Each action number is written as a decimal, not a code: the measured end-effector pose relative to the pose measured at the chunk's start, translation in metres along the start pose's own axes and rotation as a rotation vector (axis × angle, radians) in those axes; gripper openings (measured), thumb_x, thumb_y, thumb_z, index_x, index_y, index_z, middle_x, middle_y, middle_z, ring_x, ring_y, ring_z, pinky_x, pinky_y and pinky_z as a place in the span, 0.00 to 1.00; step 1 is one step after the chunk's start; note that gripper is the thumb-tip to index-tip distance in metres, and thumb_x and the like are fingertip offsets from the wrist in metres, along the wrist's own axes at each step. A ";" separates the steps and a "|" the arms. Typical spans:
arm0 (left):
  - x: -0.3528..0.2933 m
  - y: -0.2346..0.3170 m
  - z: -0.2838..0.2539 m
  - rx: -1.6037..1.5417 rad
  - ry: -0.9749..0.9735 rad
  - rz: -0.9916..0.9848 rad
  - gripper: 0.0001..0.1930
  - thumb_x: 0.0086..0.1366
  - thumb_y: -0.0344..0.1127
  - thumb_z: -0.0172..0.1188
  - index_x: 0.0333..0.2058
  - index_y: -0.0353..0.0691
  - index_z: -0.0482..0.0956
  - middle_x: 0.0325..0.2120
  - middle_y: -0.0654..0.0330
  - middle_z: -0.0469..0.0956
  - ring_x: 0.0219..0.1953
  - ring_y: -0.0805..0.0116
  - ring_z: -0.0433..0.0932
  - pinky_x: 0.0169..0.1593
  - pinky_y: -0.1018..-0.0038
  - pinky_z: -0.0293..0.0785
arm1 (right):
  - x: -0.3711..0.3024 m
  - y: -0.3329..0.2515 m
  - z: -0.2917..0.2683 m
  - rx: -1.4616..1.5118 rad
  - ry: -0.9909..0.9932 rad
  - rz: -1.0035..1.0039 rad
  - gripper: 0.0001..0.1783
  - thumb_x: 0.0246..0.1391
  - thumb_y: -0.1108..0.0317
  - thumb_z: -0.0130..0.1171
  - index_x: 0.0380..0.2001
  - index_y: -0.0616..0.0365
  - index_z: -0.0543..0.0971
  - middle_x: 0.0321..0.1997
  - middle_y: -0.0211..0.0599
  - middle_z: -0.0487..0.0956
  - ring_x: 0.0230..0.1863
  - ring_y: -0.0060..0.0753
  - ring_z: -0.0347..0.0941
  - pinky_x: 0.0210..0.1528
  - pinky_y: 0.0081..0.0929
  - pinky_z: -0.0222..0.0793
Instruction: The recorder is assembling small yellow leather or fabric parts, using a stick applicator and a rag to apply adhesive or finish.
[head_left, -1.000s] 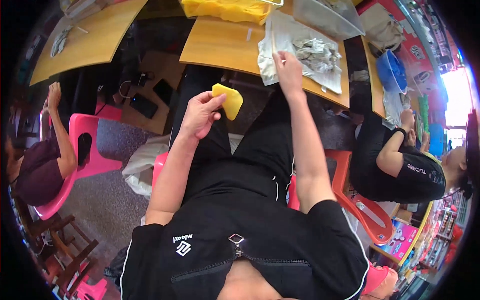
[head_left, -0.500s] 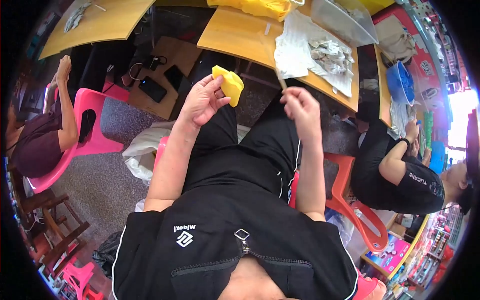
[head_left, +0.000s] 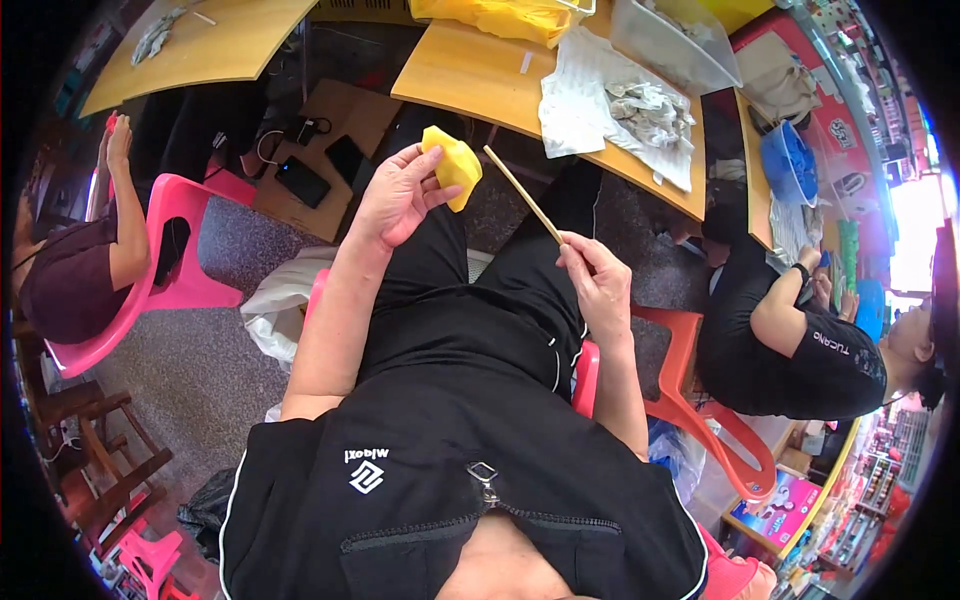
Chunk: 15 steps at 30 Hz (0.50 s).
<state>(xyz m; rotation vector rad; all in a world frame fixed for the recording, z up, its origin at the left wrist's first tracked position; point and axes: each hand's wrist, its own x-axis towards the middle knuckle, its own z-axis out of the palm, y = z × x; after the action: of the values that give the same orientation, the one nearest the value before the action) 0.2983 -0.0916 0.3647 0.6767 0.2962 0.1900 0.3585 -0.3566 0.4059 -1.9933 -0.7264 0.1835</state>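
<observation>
Grey speckled flooring lay below a tan wooden table. Over the black-trousered lap, the left hand pinched a flat, angular yellow piece; the right hand gripped a slender beige stick, its tip near that piece.

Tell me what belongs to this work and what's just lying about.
Seem to belong to the work:
yellow piece, pinched in the left hand
thin stick, held in the right hand
probably the white cloth with crumpled pieces on the table

Seem to be just lying about:
two dark phone-like devices on a brown board
white bag on the floor
</observation>
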 end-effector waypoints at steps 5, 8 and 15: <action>0.002 -0.002 0.001 0.000 0.002 -0.015 0.12 0.64 0.34 0.54 0.44 0.35 0.72 0.39 0.55 0.77 0.39 0.66 0.79 0.40 0.72 0.81 | 0.003 -0.005 -0.002 -0.031 -0.044 -0.010 0.09 0.54 0.75 0.55 0.39 0.62 0.79 0.25 0.33 0.77 0.27 0.18 0.72 0.33 0.15 0.68; 0.004 -0.003 0.002 0.018 0.013 -0.019 0.13 0.64 0.34 0.54 0.44 0.34 0.72 0.39 0.55 0.77 0.39 0.66 0.79 0.39 0.72 0.81 | 0.005 -0.002 -0.003 -0.038 -0.047 -0.020 0.09 0.53 0.75 0.56 0.39 0.62 0.79 0.25 0.33 0.76 0.27 0.18 0.72 0.32 0.16 0.68; 0.004 -0.003 0.008 0.205 0.010 0.026 0.11 0.63 0.34 0.55 0.42 0.32 0.74 0.37 0.56 0.78 0.38 0.67 0.79 0.39 0.73 0.81 | 0.007 0.003 -0.002 -0.077 -0.074 -0.058 0.09 0.53 0.75 0.56 0.39 0.62 0.79 0.25 0.34 0.77 0.27 0.20 0.74 0.32 0.16 0.69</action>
<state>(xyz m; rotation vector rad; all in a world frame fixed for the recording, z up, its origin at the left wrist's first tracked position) 0.3054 -0.0974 0.3683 0.8832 0.3199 0.1891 0.3665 -0.3556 0.4055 -2.0448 -0.8490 0.1987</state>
